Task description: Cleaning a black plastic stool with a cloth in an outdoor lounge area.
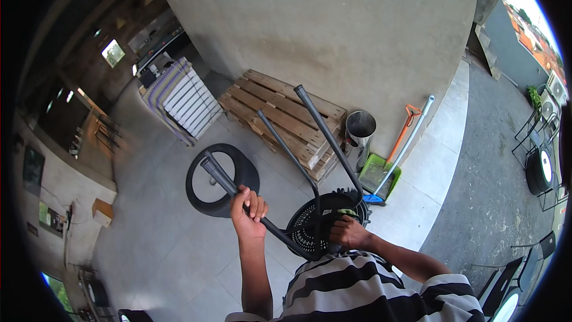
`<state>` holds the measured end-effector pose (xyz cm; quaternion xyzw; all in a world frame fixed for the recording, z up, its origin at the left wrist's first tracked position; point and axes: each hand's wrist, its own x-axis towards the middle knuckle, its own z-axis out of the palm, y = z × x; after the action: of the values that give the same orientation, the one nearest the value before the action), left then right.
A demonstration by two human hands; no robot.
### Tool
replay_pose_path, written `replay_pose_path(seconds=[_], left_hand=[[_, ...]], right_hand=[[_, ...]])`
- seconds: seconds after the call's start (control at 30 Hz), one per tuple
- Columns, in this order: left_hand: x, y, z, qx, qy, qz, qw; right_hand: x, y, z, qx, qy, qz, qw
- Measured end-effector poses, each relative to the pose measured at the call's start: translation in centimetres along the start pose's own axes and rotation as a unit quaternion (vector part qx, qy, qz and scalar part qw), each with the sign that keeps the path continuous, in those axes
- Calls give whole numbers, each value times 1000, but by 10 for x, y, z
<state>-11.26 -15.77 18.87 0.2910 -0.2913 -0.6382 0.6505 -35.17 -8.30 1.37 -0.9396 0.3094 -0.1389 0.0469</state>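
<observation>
A black chair or stool (328,127) is upturned against my body, its tubular metal legs pointing up and away. Around one leg, a little below its capped end, my left hand (251,209) is closed. The round perforated black seat (301,228) lies low in front of my striped shirt. My right hand (349,232) is at the seat's underside, with its fingers bent on a green cloth (347,211), partly hidden by the hand. Just past my left hand, a black tyre with a pale round top (248,174) lies on the floor.
Wooden pallets (277,112) are stacked by the concrete wall. Near them stand a metal bucket (360,125), a green dustpan (379,174) with an orange handle, and a blue broom (404,147). A white slatted piece (190,103) is at the left; chairs (532,264) stand at the lower right.
</observation>
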Motion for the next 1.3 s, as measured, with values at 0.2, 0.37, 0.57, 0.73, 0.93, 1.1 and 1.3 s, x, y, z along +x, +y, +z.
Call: replay_pose_path(seconds=[0.2, 0.37, 0.57, 0.73, 0.93, 1.1, 1.3], left_hand=[[19, 6, -4, -18, -68, 8, 998], [33, 11, 4, -68, -88, 4, 994], [59, 15, 11, -22, -61, 53, 996], [67, -15, -23, 265, -6, 144, 953], [15, -70, -133, 316, 181, 49, 930], [-14, -133, -129, 91, 30, -68, 993], [-9, -106, -60, -23, -128, -89, 988]], right_hand=[[-1, -5, -4, 6, 44, 1, 999], [-2, -8, -31, 45, 67, 9, 997], [9, -14, -61, 76, 70, 11, 995], [21, 8, -88, 145, 204, 82, 965], [10, 21, -115, 289, 228, 234, 900], [-8, 29, -119, 546, 297, 381, 685], [-39, 55, -109, 678, 400, 366, 496]])
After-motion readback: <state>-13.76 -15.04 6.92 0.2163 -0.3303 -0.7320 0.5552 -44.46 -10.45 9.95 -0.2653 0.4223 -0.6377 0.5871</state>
